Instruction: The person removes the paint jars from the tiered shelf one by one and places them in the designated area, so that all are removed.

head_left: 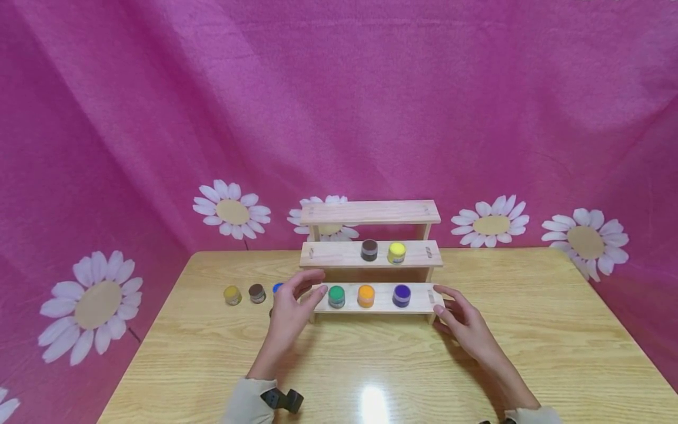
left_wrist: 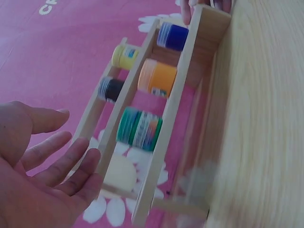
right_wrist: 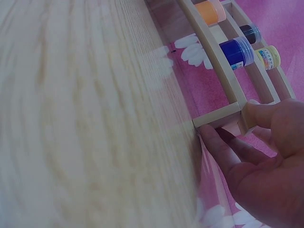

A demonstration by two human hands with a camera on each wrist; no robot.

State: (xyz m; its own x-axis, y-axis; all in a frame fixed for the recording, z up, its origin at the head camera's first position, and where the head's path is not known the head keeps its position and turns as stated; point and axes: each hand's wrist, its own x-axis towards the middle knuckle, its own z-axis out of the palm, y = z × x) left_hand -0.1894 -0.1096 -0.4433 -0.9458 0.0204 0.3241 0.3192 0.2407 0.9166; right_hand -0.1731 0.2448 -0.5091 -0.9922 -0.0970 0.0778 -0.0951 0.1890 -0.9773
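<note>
A three-tier wooden display rack (head_left: 371, 211) stands on the table. On its lowest step are a green paint jar (head_left: 336, 297), an orange paint jar (head_left: 366, 296) and a purple paint jar (head_left: 401, 295). The middle step carries a dark paint jar (head_left: 369, 250) and a yellow paint jar (head_left: 396, 253). My left hand (head_left: 291, 303) hovers by the rack's left end, near the green jar; in the left wrist view its fingers are relaxed and hold nothing. My right hand (right_wrist: 268, 152) grips the right end of the lowest step, thumb on one side and fingers at the leg.
Left of the rack, a mustard-yellow jar (head_left: 232, 295) and a brown jar (head_left: 256, 293) stand on the wooden table (head_left: 201, 353). A blue jar (head_left: 277, 287) is partly hidden by my left hand. Behind hangs a pink cloth (head_left: 339, 118) with white daisies.
</note>
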